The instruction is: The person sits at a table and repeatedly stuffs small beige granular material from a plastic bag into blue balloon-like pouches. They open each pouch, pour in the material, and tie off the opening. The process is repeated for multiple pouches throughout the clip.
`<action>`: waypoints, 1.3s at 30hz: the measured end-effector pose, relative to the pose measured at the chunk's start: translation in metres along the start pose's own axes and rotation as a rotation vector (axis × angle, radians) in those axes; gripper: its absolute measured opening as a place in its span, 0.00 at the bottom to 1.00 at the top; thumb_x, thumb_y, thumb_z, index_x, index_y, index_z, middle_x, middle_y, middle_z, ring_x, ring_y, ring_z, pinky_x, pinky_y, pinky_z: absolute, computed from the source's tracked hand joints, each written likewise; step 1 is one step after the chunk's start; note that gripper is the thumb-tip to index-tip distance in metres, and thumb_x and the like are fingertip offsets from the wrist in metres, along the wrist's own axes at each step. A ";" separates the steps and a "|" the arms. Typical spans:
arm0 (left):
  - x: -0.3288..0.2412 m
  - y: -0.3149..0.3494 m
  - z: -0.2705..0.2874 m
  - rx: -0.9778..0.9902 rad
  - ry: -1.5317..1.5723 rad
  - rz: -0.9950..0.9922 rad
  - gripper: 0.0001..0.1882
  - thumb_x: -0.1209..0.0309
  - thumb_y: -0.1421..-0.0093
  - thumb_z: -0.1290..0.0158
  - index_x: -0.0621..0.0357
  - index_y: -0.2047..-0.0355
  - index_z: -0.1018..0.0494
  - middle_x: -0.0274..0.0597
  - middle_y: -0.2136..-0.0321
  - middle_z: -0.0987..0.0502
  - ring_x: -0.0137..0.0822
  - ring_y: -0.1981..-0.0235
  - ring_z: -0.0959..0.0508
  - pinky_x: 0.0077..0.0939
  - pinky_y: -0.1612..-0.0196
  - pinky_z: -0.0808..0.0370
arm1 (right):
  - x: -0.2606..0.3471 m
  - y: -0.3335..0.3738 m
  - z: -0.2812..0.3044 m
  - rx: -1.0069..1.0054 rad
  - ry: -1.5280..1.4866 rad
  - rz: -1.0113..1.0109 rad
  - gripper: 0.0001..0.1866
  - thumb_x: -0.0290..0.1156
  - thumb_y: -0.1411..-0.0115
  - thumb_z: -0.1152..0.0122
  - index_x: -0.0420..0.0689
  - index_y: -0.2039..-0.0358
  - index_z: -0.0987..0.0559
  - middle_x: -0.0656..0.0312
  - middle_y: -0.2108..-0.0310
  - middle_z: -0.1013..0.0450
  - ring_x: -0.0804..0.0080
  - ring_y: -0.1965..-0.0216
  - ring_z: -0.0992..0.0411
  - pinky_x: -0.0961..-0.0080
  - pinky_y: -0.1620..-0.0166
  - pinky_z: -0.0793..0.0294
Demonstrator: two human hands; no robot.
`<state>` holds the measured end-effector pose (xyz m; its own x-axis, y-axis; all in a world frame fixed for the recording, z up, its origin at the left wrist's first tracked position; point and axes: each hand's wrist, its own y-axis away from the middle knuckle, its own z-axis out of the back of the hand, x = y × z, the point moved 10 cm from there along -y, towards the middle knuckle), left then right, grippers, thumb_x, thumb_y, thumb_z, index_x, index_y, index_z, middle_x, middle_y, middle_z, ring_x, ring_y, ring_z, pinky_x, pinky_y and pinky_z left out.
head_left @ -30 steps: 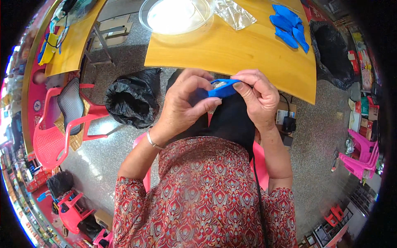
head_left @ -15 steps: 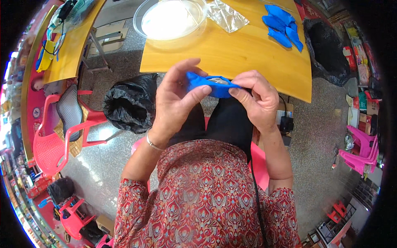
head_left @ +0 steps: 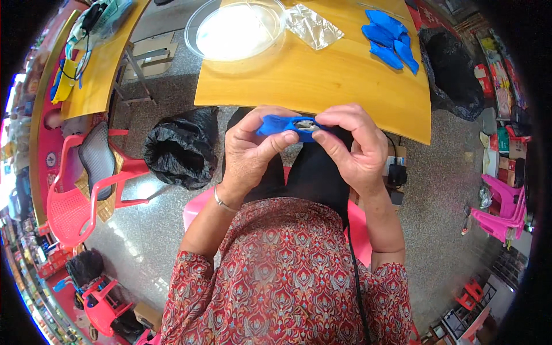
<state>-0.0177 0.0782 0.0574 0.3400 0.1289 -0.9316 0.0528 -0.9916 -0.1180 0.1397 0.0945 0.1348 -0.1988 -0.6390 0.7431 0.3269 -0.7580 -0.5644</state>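
Between my two hands, just off the table's near edge, is a small blue fabric pouch (head_left: 277, 125) with an oval opening. Whitish-grey filling (head_left: 305, 124) shows inside that opening. My left hand (head_left: 248, 141) is closed round the pouch's left part, its thumb lying along the lower side. My right hand (head_left: 359, 146) pinches the right end between thumb and fingers. Several similar blue fabric pieces (head_left: 386, 35) lie in a loose group on the far right of the yellow table (head_left: 322, 80).
A round clear plastic tray (head_left: 198, 43) and a crumpled clear plastic bag (head_left: 315, 27) are at the table's far side. Black bin bags stand open left (head_left: 181, 149) and right (head_left: 451, 75) of it. A pink chair (head_left: 72, 198) is at the left.
My hands have come slightly nearer to me with the blue pouch. The left fingers, raised before, are now folded against it, and its opening looks narrower.
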 end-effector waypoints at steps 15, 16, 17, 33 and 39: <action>0.016 0.001 0.011 -0.074 0.327 0.039 0.13 0.76 0.44 0.40 0.63 0.60 0.27 0.45 0.62 0.22 0.35 0.59 0.23 0.31 0.51 0.27 | -0.010 0.000 -0.024 0.186 -0.039 -0.013 0.14 0.28 0.54 0.28 0.42 0.66 0.22 0.59 0.63 0.30 0.64 0.63 0.29 0.72 0.61 0.28; 0.017 0.001 0.009 -0.078 0.353 0.042 0.14 0.73 0.44 0.40 0.64 0.59 0.28 0.47 0.62 0.23 0.37 0.58 0.23 0.32 0.50 0.27 | -0.011 0.002 -0.028 0.213 -0.014 -0.013 0.14 0.29 0.54 0.28 0.42 0.67 0.22 0.58 0.61 0.31 0.63 0.62 0.29 0.72 0.61 0.28; 0.018 0.001 0.007 -0.083 0.378 0.045 0.16 0.70 0.43 0.40 0.64 0.58 0.29 0.49 0.62 0.23 0.39 0.57 0.23 0.34 0.49 0.27 | -0.011 0.004 -0.033 0.240 0.012 -0.013 0.14 0.30 0.54 0.28 0.42 0.67 0.22 0.57 0.60 0.31 0.62 0.61 0.30 0.71 0.60 0.28; 0.026 0.005 -0.025 -0.071 0.585 0.188 0.23 0.75 0.37 0.48 0.64 0.43 0.38 0.50 0.43 0.33 0.45 0.47 0.27 0.35 0.43 0.30 | -0.033 0.015 -0.040 0.133 0.008 -0.132 0.18 0.32 0.54 0.27 0.43 0.61 0.19 0.51 0.39 0.39 0.60 0.46 0.33 0.68 0.48 0.31; 0.013 0.004 -0.019 -0.036 0.514 0.133 0.25 0.53 0.34 0.53 0.65 0.51 0.28 0.44 0.60 0.22 0.32 0.59 0.23 0.26 0.53 0.26 | -0.018 0.017 -0.051 0.135 -0.168 -0.103 0.14 0.25 0.49 0.31 0.39 0.61 0.20 0.42 0.36 0.46 0.53 0.39 0.38 0.63 0.41 0.36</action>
<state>0.0051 0.0757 0.0517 0.7616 -0.0016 -0.6481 0.0065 -0.9999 0.0101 0.1019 0.0869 0.0936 -0.0850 -0.5200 0.8499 0.4352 -0.7867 -0.4378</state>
